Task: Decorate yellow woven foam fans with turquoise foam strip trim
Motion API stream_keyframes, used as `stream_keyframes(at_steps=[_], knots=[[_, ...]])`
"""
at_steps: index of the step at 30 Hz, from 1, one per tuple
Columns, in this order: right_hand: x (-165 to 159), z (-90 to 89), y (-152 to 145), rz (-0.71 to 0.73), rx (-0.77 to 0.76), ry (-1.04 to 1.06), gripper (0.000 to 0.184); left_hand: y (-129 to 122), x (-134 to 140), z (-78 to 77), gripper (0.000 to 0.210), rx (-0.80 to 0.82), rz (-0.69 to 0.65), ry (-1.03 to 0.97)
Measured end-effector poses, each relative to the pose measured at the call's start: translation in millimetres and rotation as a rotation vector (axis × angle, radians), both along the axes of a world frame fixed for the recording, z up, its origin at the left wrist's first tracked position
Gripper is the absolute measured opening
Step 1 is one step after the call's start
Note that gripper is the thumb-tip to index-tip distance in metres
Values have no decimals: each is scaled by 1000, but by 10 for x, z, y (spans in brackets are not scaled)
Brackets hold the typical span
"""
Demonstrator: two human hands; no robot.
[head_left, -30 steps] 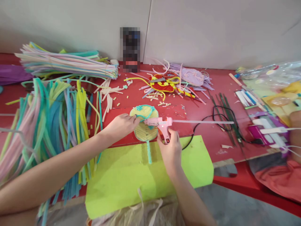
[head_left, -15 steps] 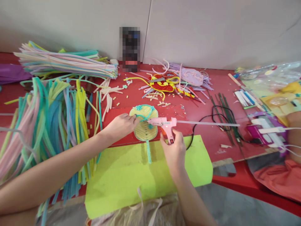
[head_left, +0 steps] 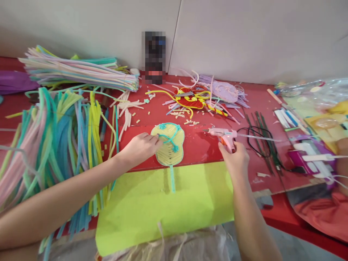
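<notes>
Left hand [head_left: 144, 146] pinching teal stem [head_left: 165, 137] on ribbed yellow fan [head_left: 170, 157], blade on red surface [head_left: 198, 154]; right hand [head_left: 237, 158] wrapped round pink glue gun [head_left: 223, 132]. Crinkled clear plastic [head_left: 307, 87], far right, perhaps a bag.

Left hand [head_left: 146, 145] extended forward, apparently pinching, right hand [head_left: 237, 156] curled in a grip, both forearms [head_left: 81, 183] bare
</notes>
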State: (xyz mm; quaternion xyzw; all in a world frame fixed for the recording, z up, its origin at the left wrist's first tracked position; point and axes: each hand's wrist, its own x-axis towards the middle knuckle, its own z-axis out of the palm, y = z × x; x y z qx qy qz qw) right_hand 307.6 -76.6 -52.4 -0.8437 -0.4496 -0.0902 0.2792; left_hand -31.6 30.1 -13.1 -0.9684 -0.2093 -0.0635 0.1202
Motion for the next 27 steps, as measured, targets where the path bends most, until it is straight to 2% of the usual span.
stream_keyframes(at_steps=[3,5,8,9,10,12,15,17,20,27], knots=[[57,-65,64,65,-25,-63,39,2,8,-1,20,1,3,-16],[31,-40,72,77,-25,-114,40,2,15,-1,19,2,10,-30],[-168,126,48,58,35,-211,49,0,20,4,19,8,18,-39],[-287,201,37,94,63,-229,47,0,21,7,20,7,21,-40],[-428,274,28,183,77,-229,42,0,20,9,20,6,24,-40],[-748,390,27,473,42,-201,34,0,18,12,20,3,24,-49],[-1181,444,79,877,-113,-212,40,1,16,10,20,-2,25,-72],[-1349,407,141,1008,-187,-222,45,1,16,8,21,-9,30,-82],[-1415,301,224,1076,-258,-232,49,1,21,10,21,-21,32,-89],[-1372,168,246,1059,-298,-215,51,32,-9,31,21,-136,55,-132]])
